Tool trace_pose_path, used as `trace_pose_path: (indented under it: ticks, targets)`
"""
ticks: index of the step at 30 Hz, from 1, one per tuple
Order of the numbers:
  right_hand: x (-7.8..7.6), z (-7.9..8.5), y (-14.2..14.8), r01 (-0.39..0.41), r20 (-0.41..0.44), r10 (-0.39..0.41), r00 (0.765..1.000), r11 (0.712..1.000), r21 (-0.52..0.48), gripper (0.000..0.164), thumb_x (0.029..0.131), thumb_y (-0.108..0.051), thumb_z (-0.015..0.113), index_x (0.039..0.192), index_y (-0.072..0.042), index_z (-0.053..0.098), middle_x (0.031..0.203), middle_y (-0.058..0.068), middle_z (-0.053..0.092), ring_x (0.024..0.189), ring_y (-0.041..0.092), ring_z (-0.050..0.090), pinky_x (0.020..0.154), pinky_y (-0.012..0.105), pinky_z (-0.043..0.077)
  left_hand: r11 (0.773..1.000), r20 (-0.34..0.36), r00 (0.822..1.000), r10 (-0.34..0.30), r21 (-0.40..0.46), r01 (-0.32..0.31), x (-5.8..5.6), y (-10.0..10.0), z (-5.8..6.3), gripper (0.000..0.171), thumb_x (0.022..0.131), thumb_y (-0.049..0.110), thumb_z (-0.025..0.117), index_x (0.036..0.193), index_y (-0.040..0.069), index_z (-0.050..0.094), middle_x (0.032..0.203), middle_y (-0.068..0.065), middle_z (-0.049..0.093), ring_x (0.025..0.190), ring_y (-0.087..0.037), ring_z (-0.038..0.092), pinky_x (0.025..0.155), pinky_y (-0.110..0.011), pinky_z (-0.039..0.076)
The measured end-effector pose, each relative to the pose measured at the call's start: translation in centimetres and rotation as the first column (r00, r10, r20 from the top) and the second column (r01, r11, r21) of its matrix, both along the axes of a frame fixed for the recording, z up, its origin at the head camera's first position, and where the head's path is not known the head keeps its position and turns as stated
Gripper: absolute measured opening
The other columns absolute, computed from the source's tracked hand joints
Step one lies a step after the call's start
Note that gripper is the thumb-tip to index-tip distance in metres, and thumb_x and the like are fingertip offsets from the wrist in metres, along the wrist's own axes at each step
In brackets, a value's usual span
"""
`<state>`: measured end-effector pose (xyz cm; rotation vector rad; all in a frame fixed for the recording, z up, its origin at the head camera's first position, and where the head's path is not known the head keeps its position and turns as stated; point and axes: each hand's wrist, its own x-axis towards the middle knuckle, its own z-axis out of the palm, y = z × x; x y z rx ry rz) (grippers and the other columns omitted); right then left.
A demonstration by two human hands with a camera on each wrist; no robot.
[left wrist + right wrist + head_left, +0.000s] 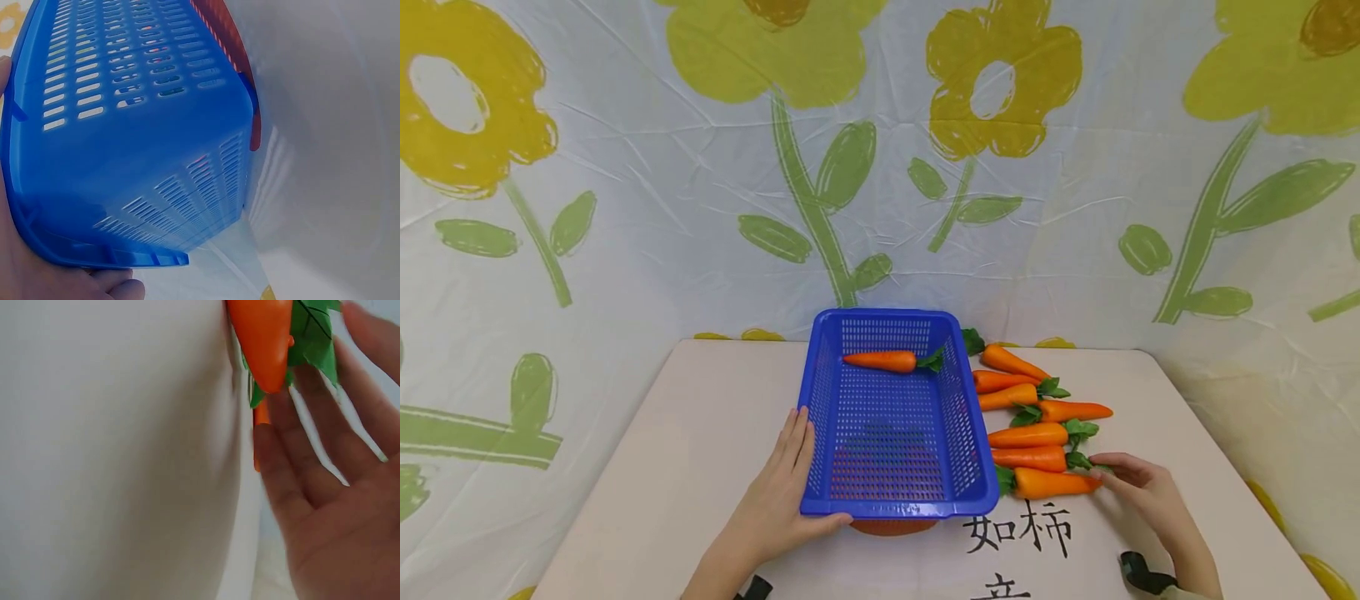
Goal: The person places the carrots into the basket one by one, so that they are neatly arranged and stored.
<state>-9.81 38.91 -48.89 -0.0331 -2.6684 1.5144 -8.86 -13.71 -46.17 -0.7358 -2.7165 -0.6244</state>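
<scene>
A blue plastic basket (pixel 880 507) leans with its open top toward the head camera, and one carrot (pixel 880 361) lies inside near its far end. My left hand (pixel 775 492) rests against the basket's near left corner, fingers straight along the side rim and thumb along the front rim. In the left wrist view the basket (pixel 125 162) fills the left half. My right hand (pixel 1138 487) hovers at the tip of the nearest carrot (pixel 1048 483), fingers loosely spread. Beside that carrot tip (pixel 269 369), the right wrist view shows the hand (pixel 331 481) with its palm visible.
Several more carrots (pixel 1030 436) with green tops lie in a column along the basket's right side. An orange-red rim (pixel 895 527) shows beneath the basket. Black characters (pixel 1018 529) mark the pale tabletop (pixel 715 400). A flower-printed cloth (pixel 1030 275) hangs behind.
</scene>
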Motion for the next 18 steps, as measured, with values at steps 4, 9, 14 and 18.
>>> trace_pose_path:
  ticks: [4,9,14,18]
  targets:
    - [0.1,-0.6,0.4,-0.024,0.033,0.025,0.999,1.0,-0.019,0.038,0.088,-0.006,0.074,0.121,0.009,0.063,0.105,-0.014,0.07,0.091,-0.004,0.063,0.078,0.009,0.049,1.0,-0.001,1.0,0.0,0.007,0.0,0.0,0.1,0.0,0.127,0.075,0.077,0.065,0.154,-0.01,0.017,0.163,-0.025,0.007,0.15,-0.04,0.008,0.117,-0.022,-0.001]
    - [0.2,-1.2,0.9,-0.022,0.034,0.025,0.999,0.995,-0.094,0.044,0.083,0.005,0.075,0.121,0.013,0.054,0.102,-0.017,0.066,0.09,-0.001,0.064,0.078,0.011,0.051,1.0,-0.001,1.0,0.009,0.012,-0.009,0.0,0.1,-0.1,0.127,0.074,0.078,0.065,0.154,-0.01,0.018,0.163,-0.025,0.008,0.15,-0.038,0.008,0.117,-0.021,-0.001]
    - [0.3,-1.4,1.1,0.014,0.106,-0.006,0.994,0.997,-0.079,0.04,0.08,0.007,0.075,0.113,0.012,0.053,0.097,-0.007,0.066,0.085,0.003,0.062,0.075,0.012,0.052,1.0,0.009,1.0,0.011,0.019,-0.011,-0.1,0.1,-0.3,0.128,0.074,0.078,0.065,0.154,-0.009,0.017,0.163,-0.024,0.007,0.151,-0.037,0.007,0.117,-0.022,-0.001]
    - [0.3,-1.4,1.2,0.009,0.144,-0.008,0.99,1.0,-0.007,0.038,0.082,0.001,0.077,0.113,0.011,0.058,0.098,-0.001,0.069,0.085,0.003,0.062,0.075,0.012,0.049,1.0,0.012,1.0,0.01,0.02,-0.01,-0.2,0.1,-0.3,0.128,0.074,0.078,0.065,0.154,-0.009,0.016,0.163,-0.024,0.007,0.151,-0.038,0.006,0.117,-0.021,-0.001]
